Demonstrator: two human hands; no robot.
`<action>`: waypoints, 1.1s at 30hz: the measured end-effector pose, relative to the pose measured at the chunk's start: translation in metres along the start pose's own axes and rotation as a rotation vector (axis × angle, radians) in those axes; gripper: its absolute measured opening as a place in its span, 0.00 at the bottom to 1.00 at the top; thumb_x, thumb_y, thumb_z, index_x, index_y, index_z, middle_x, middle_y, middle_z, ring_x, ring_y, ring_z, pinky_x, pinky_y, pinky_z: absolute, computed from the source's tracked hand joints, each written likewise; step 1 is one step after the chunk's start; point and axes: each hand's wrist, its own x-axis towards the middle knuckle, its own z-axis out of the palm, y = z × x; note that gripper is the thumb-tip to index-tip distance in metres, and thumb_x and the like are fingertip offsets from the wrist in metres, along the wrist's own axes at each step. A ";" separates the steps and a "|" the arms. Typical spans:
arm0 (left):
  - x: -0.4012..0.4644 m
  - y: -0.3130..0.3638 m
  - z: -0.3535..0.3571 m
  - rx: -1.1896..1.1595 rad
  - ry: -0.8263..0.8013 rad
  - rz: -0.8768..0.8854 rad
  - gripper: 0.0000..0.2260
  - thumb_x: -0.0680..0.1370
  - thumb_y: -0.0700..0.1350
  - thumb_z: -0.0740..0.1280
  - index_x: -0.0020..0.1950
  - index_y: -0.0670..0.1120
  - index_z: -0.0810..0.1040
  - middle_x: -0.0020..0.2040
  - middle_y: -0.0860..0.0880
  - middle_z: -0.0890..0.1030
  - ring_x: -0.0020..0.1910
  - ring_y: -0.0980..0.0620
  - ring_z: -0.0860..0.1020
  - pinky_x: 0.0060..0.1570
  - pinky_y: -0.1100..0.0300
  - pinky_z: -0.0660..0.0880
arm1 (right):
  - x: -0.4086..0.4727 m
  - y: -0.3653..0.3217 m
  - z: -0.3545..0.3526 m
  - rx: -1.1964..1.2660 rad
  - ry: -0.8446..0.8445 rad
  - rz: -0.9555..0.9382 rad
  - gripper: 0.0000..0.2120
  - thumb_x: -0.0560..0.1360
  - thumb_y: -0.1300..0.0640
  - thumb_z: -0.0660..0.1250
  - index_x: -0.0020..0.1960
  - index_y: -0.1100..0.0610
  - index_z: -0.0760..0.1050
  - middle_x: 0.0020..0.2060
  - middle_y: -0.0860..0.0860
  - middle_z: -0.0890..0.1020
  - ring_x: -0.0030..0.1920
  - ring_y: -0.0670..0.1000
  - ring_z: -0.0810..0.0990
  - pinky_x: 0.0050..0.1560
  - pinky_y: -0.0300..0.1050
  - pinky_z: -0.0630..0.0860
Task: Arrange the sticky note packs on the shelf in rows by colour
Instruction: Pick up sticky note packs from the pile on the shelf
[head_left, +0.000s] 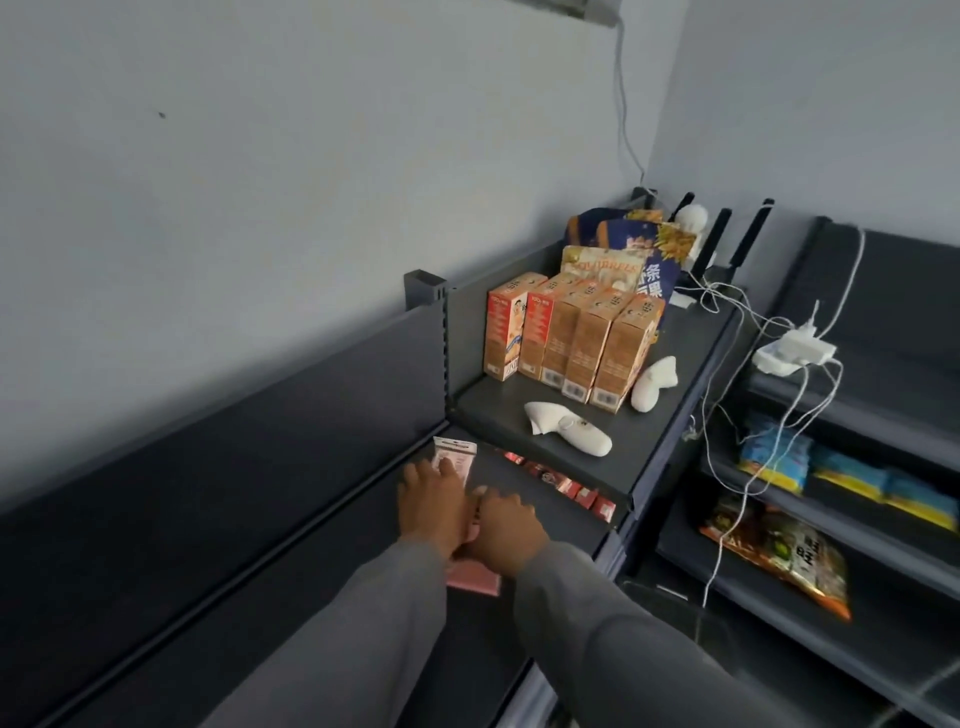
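Note:
Both my hands lie close together on the dark grey shelf (322, 587), over a row of pink sticky note packs. My left hand (434, 506) presses flat on a pink-and-white pack (457, 454) whose far end sticks out past my fingers. My right hand (506, 530) is curled over another pink pack right beside it. A further pink pack (475, 581) shows below, between my two grey sleeves. How many packs lie under my hands is hidden.
A higher shelf to the right (644, 447) holds orange cartons (571, 343), snack bags (634, 249) and white objects (571, 434). Small red boxes (566, 486) line its underside. White cables and a charger (795, 351) hang over the right-hand shelves of snack packets (779, 556).

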 end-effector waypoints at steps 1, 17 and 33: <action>0.003 0.001 0.002 0.009 0.003 -0.011 0.24 0.81 0.56 0.61 0.72 0.43 0.68 0.67 0.40 0.72 0.66 0.39 0.68 0.63 0.48 0.70 | 0.003 0.000 0.003 0.000 0.007 -0.008 0.28 0.73 0.44 0.72 0.67 0.57 0.72 0.63 0.58 0.76 0.63 0.64 0.71 0.60 0.58 0.71; -0.049 -0.026 -0.025 -0.975 0.310 -0.220 0.07 0.77 0.39 0.67 0.51 0.50 0.77 0.50 0.45 0.84 0.48 0.44 0.81 0.45 0.53 0.76 | -0.003 0.018 0.004 0.634 0.176 0.112 0.34 0.65 0.56 0.76 0.69 0.45 0.69 0.61 0.56 0.79 0.64 0.60 0.75 0.64 0.51 0.74; -0.271 -0.174 -0.073 -0.735 0.598 -0.365 0.20 0.79 0.29 0.62 0.64 0.49 0.81 0.62 0.45 0.74 0.64 0.46 0.76 0.71 0.49 0.70 | -0.126 -0.121 0.064 1.247 -0.242 -0.523 0.38 0.70 0.80 0.63 0.69 0.47 0.70 0.56 0.55 0.83 0.49 0.49 0.82 0.44 0.50 0.83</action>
